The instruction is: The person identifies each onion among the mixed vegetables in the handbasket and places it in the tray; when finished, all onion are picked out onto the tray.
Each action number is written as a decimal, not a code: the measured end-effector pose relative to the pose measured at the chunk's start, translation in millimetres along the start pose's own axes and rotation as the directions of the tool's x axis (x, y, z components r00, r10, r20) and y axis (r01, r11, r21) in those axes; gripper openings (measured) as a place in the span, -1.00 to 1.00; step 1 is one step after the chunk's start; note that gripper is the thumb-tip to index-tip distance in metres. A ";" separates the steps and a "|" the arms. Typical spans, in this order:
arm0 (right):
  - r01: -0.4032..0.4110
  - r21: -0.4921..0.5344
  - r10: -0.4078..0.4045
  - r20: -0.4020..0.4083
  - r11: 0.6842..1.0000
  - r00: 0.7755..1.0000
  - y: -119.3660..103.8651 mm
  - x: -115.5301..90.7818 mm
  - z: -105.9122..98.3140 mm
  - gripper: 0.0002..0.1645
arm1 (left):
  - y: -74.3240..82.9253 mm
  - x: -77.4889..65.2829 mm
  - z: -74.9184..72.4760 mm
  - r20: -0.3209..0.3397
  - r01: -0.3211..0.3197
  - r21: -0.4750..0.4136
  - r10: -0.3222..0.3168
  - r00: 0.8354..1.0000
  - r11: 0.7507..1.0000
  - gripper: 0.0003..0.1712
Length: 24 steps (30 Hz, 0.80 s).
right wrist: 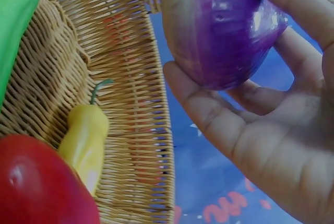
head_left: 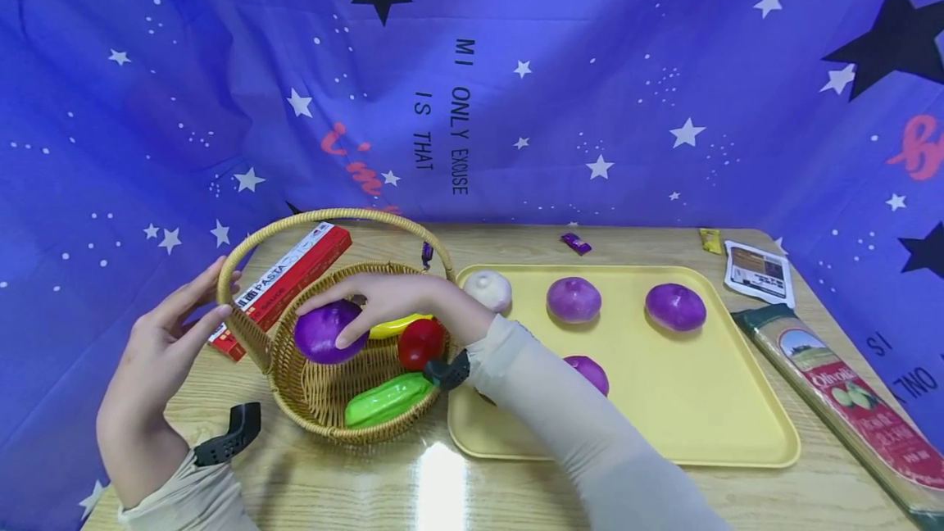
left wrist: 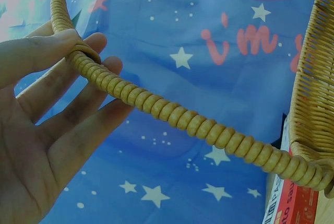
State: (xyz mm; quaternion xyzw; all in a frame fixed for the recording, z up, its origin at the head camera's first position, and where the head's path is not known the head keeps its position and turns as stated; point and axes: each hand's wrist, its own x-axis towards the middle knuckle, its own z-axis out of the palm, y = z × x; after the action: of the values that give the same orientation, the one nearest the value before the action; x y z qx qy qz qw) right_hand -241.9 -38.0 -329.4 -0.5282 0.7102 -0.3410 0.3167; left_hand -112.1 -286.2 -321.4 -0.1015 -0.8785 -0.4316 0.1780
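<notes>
My left hand [head_left: 151,367] holds the arched handle [left wrist: 172,117] of a wicker basket [head_left: 295,396] between thumb and fingers. With my right hand [head_left: 387,301] I grip a purple onion [right wrist: 219,31], its fingers curled round the sides, over the left part of the basket. Inside the basket are a red tomato-like ball [head_left: 421,343], a yellow pepper [right wrist: 86,135] with a green stem, and a long green vegetable [head_left: 387,401]. On the yellow tray [head_left: 701,424] lie a white bulb [head_left: 488,291] and purple onions [head_left: 574,300], one partly hidden by my right sleeve.
Behind the basket lies a red pasta sauce box [head_left: 295,273]. Along the right side are a long olive-labelled packet [head_left: 848,408] and a white packet [head_left: 760,273]. Small purple [head_left: 576,243] and yellow wrappers [head_left: 710,241] lie at the back, before a blue star-printed cloth [head_left: 516,105].
</notes>
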 end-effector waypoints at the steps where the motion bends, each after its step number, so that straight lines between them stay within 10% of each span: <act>1: 0.002 -0.002 -0.002 -0.003 1.000 1.000 -0.9 -2.2 -0.6 -0.27 | 0.1 -0.1 0.1 0.000 0.002 0.000 -0.002 1.000 1.000 -0.39; 24: -0.102 -0.090 0.090 -0.126 0.991 0.988 -22.8 -61.9 -18.8 -0.26 | -0.8 0.1 0.7 -0.008 0.002 -0.009 -0.002 1.000 1.000 -0.39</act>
State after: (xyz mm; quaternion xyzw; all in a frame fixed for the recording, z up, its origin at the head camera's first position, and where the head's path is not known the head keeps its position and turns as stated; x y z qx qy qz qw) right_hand -230.0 19.8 -294.5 -0.4864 0.7683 -0.3223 0.2630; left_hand -112.7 -286.2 -322.4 -0.0995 -0.8758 -0.4363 0.1806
